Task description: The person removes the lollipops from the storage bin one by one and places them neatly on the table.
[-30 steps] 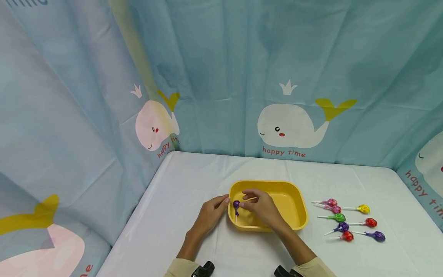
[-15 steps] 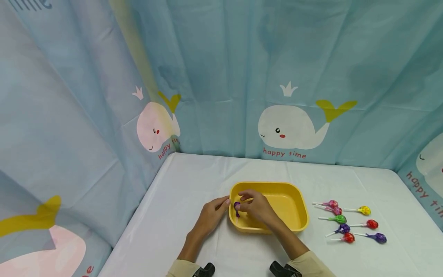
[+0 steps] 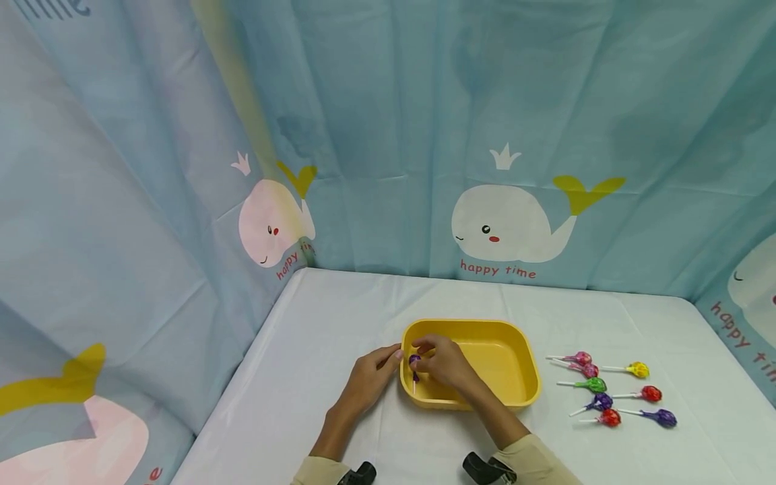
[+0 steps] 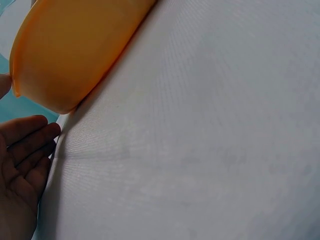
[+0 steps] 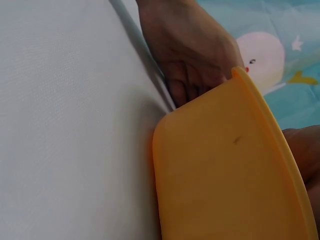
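A purple-wrapped lollipop (image 3: 415,378) lies at the left end inside the yellow plastic tray (image 3: 503,364), its white stick toward the near side. My right hand (image 3: 447,362) reaches into the tray from the right. Its thumb and curled fingers pinch around the lollipop's head and partly cover it. At the tray's outer left side is my left hand (image 3: 370,377), thumb tip at the rim. In the left wrist view the fingers of the left hand (image 4: 25,160) lie relaxed beside the tray's wall (image 4: 70,55). The right wrist view shows that wall (image 5: 215,160), which hides the lollipop.
Several wrapped lollipops lie right of the tray: two pink ones (image 3: 586,370), a yellow one (image 3: 638,369), a green one (image 3: 596,384), red ones (image 3: 651,393) and purple ones (image 3: 665,418). A white cloth covers the table (image 3: 339,310). A blue whale-print curtain (image 3: 388,135) hangs behind.
My right hand has moved a little left, and its thumb and fingers have come over the purple lollipop's head. The left hand keeps its place at the tray's rim.
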`<state>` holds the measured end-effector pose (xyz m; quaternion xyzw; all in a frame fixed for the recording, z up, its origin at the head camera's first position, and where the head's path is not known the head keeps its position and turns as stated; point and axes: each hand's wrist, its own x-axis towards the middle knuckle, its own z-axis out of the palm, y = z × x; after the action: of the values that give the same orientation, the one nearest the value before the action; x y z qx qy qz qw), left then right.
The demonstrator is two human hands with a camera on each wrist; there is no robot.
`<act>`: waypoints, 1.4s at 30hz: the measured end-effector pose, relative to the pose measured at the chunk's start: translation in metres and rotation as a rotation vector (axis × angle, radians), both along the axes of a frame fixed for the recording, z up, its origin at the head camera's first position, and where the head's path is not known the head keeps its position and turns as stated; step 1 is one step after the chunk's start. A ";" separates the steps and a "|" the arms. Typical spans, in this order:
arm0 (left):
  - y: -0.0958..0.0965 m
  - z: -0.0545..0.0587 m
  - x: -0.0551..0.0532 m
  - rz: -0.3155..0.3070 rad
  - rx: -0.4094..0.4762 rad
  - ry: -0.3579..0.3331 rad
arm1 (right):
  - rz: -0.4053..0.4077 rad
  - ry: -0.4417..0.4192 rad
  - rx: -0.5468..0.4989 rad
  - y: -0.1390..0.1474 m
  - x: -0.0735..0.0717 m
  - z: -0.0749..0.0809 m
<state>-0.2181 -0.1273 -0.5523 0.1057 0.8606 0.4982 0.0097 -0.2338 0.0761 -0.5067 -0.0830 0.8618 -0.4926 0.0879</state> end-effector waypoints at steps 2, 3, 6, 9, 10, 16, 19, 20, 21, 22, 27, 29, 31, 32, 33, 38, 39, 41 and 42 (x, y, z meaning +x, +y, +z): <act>0.000 -0.001 0.000 0.000 -0.003 0.000 | 0.012 0.000 0.007 -0.002 0.000 0.000; -0.001 -0.001 0.001 -0.002 -0.004 -0.001 | 0.018 0.000 0.010 -0.003 -0.001 -0.001; -0.001 -0.001 0.001 -0.007 -0.002 0.001 | 0.033 0.010 0.014 -0.005 -0.001 -0.001; -0.001 -0.001 0.000 -0.010 0.005 0.007 | 0.042 0.026 0.015 -0.006 -0.002 -0.001; -0.001 0.000 0.000 -0.009 0.007 0.007 | 0.046 0.036 0.018 -0.006 -0.002 0.000; -0.001 0.002 -0.001 -0.007 0.006 -0.005 | 0.064 0.058 0.041 -0.007 -0.003 0.000; -0.001 0.002 -0.001 -0.007 0.005 -0.006 | 0.065 0.063 0.060 -0.007 -0.003 -0.001; -0.001 0.002 -0.001 -0.007 0.006 -0.006 | 0.064 0.064 0.071 -0.007 -0.003 -0.001; -0.001 0.002 -0.001 -0.006 0.006 -0.004 | 0.062 0.066 0.081 -0.007 -0.004 -0.002; -0.001 0.002 -0.001 -0.006 0.005 -0.001 | 0.057 0.067 0.090 -0.007 -0.004 -0.002; 0.000 0.001 -0.001 -0.005 0.002 0.009 | 0.013 0.071 0.137 -0.005 -0.001 -0.002; 0.000 0.001 -0.001 -0.003 -0.001 0.009 | -0.003 0.069 0.151 -0.004 0.000 -0.002; 0.000 0.001 -0.001 0.001 -0.003 0.009 | -0.013 0.062 0.155 -0.003 0.001 -0.001; 0.000 0.001 -0.001 0.003 -0.004 0.008 | -0.017 0.062 0.159 -0.002 0.002 0.000; 0.000 0.001 -0.001 0.005 -0.007 0.007 | -0.022 0.058 0.162 -0.001 0.002 0.000; 0.000 0.000 -0.001 0.009 -0.014 0.003 | -0.052 0.045 0.153 0.005 0.005 0.003; 0.000 0.000 -0.001 0.010 -0.014 0.001 | -0.058 0.042 0.148 0.007 0.006 0.003; 0.000 0.001 0.000 0.012 -0.013 -0.003 | -0.069 0.038 0.135 0.011 0.007 0.003; 0.000 0.001 0.000 0.011 -0.014 0.000 | -0.077 0.035 0.128 0.013 0.008 0.003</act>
<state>-0.2181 -0.1271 -0.5518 0.1010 0.8647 0.4920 0.0076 -0.2258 0.0893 -0.5037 -0.0526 0.8956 -0.4379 0.0588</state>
